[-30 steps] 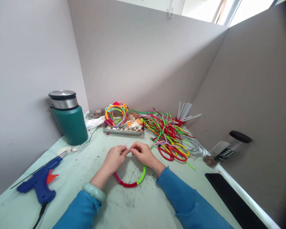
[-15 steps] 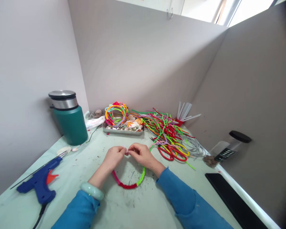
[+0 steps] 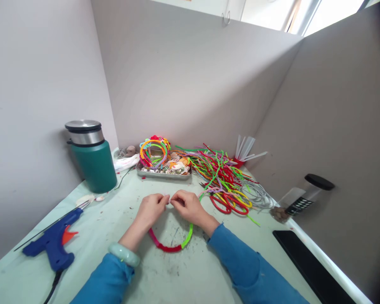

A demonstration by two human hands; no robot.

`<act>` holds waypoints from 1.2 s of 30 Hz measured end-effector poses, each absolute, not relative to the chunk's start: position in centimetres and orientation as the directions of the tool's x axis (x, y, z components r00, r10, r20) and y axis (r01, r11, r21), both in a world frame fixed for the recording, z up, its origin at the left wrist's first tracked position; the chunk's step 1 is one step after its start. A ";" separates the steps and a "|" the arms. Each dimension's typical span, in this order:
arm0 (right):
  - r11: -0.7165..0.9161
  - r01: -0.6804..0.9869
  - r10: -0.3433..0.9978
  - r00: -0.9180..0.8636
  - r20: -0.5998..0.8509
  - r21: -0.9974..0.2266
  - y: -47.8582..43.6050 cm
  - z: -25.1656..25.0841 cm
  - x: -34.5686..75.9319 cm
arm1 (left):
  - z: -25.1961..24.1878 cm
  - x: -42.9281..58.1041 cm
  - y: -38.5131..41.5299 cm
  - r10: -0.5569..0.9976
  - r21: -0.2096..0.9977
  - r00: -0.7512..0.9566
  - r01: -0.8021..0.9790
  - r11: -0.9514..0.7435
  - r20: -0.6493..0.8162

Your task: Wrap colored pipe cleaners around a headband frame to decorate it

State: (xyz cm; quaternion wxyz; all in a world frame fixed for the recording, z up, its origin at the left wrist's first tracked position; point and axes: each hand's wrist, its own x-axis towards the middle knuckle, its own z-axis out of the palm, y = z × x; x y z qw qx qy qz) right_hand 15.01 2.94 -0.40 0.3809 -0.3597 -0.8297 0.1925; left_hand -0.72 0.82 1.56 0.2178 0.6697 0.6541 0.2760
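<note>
My left hand (image 3: pixel 151 208) and my right hand (image 3: pixel 188 205) meet at the middle of the table, fingertips pinched together on the two ends of a bent pipe-cleaner loop (image 3: pixel 169 246). The loop is pink, red and green and curves toward me between my wrists, lying on the pale green table (image 3: pixel 177 278). A small pale piece shows between my fingertips. A jade-green bangle (image 3: pixel 124 254) sits on my left wrist. Both sleeves are blue.
A blue glue gun (image 3: pixel 52 243) lies at the left. A green flask (image 3: pixel 92 157) stands behind it. A metal tray (image 3: pixel 163 172) with finished loops and shells sits at the back. Loose pipe cleaners (image 3: pixel 224 179) and red scissors (image 3: pixel 228 202) lie right. A black slab (image 3: pixel 307 266) lies near the right edge.
My hands stay together on the loop's ends and have shifted only slightly; the fingertips have drawn closer.
</note>
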 end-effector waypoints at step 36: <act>0.533 0.301 0.826 -0.385 0.411 -0.791 3.5 -0.6 15.0 | 0.4 -1.0 1.5 0.982 0.902 0.147 0.398 -0.168 0.118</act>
